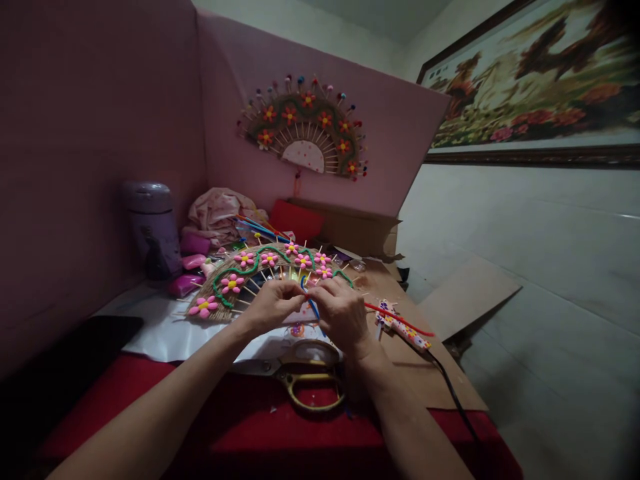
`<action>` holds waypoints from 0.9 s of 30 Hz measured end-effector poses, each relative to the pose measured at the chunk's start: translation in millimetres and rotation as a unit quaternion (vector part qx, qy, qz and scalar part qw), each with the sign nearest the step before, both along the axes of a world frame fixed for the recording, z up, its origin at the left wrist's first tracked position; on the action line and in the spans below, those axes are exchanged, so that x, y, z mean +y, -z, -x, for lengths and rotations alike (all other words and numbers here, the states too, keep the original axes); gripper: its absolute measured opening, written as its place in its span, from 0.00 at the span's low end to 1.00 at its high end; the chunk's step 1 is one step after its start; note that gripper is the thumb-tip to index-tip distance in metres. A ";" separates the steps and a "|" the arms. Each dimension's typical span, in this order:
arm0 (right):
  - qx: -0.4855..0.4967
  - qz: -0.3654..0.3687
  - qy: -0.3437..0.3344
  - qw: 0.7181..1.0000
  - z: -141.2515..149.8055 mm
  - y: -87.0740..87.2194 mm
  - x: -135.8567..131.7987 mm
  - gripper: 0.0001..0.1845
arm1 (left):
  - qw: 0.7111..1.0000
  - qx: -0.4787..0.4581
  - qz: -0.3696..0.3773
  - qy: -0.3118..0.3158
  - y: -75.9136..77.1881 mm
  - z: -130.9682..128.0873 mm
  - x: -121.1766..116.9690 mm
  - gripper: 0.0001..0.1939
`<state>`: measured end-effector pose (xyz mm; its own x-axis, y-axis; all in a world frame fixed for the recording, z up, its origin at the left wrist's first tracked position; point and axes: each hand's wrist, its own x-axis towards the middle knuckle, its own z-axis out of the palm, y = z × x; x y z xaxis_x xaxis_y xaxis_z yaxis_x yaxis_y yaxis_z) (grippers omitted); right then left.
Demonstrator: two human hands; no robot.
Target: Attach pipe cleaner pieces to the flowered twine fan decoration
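A blue pipe cleaner and a red pipe cleaner meet at my fingertips, over the front of a flower-covered fan. My left hand pinches the point where they cross; its fingers hide part of it. Close beside it, my right hand is closed on the same pipe cleaners, and the red one sticks out beyond it to the right. The fan has thin sticks, brown fibre, pink flowers and a green wavy strip. Gold-handled scissors lie below my hands.
A patterned glue gun with a black cord lies on cardboard at right. Behind stand a purple flask, pink packets and crumpled cloth. A finished-looking fan hangs on the pink panel.
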<state>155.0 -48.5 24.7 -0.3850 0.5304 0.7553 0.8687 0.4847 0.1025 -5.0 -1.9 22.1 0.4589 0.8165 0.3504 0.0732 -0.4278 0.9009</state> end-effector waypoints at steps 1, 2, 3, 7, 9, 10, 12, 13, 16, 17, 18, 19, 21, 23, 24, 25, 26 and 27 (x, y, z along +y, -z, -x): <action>0.016 0.007 -0.012 1.000 -0.5 0.8 -0.3 0.07 | 0.999 -0.022 0.047 0.014 -0.9 0.4 -0.5 0.09; 0.034 0.013 -0.025 0.999 -0.8 1.5 -0.6 0.07 | 0.994 -0.047 0.093 0.028 -2.0 0.7 -1.2 0.09; 0.053 0.017 -0.035 0.998 -0.9 2.2 -1.0 0.07 | 0.988 -0.070 0.134 0.041 -3.2 0.9 -2.1 0.10; 0.100 0.022 -0.065 0.993 2.9 4.9 -2.9 0.07 | 0.962 -0.150 0.223 0.050 -6.1 -1.8 -6.5 0.12; 0.107 0.008 -0.063 0.992 8.0 6.9 -4.1 0.08 | 0.954 -0.191 0.230 0.032 -5.0 -5.6 -8.7 0.12; 0.107 -0.001 -0.060 0.992 11.0 8.1 -4.7 0.08 | 0.950 -0.212 0.229 0.021 -3.7 -8.0 -9.9 0.11; 0.102 -0.017 -0.043 0.994 16.7 10.4 -5.8 0.08 | 0.942 -0.250 0.223 0.001 -0.5 -12.6 -12.2 0.11; 0.097 -0.023 -0.031 0.995 18.7 11.3 -6.2 0.09 | 0.939 -0.266 0.220 -0.007 1.1 -14.7 -13.4 0.11; 0.076 -0.034 0.005 0.997 19.9 12.2 -7.0 0.10 | 0.943 -0.278 0.180 -0.016 4.0 -17.9 -15.9 0.12; 0.066 -0.038 0.019 0.997 18.9 11.8 -7.2 0.10 | 0.951 -0.265 0.157 -0.019 4.2 -17.8 -16.1 0.12; 0.053 -0.041 0.033 0.997 17.5 11.2 -7.4 0.10 | 0.960 -0.245 0.133 -0.025 4.2 -17.3 -15.9 0.12; 0.039 -0.045 0.048 0.997 15.9 10.5 -7.6 0.10 | 0.969 -0.219 0.110 -0.035 4.0 -16.3 -15.3 0.12; 0.014 -0.056 0.071 0.996 13.4 8.8 -8.0 0.09 | 0.982 -0.170 0.061 -0.057 3.6 -13.4 -12.9 0.11; 0.003 -0.063 0.078 0.995 11.8 7.6 -8.2 0.10 | 0.989 -0.129 0.008 -0.069 3.2 -10.3 -10.1 0.09; 0.003 -0.065 0.078 0.995 11.2 7.3 -8.1 0.11 | 0.991 -0.111 -0.015 -0.067 2.8 -8.7 -8.8 0.09; 0.004 -0.065 0.077 0.995 10.5 7.0 -7.9 0.11 | 0.993 -0.094 -0.031 -0.062 2.0 -7.3 -7.8 0.08; 0.005 -0.063 0.073 0.995 9.6 6.8 -7.4 0.11 | 0.995 -0.078 -0.039 -0.055 1.0 -6.0 -7.0 0.08; 0.004 -0.062 0.070 0.996 8.6 6.7 -6.8 0.11 | 0.996 -0.066 -0.038 -0.047 -0.3 -4.8 -6.6 0.08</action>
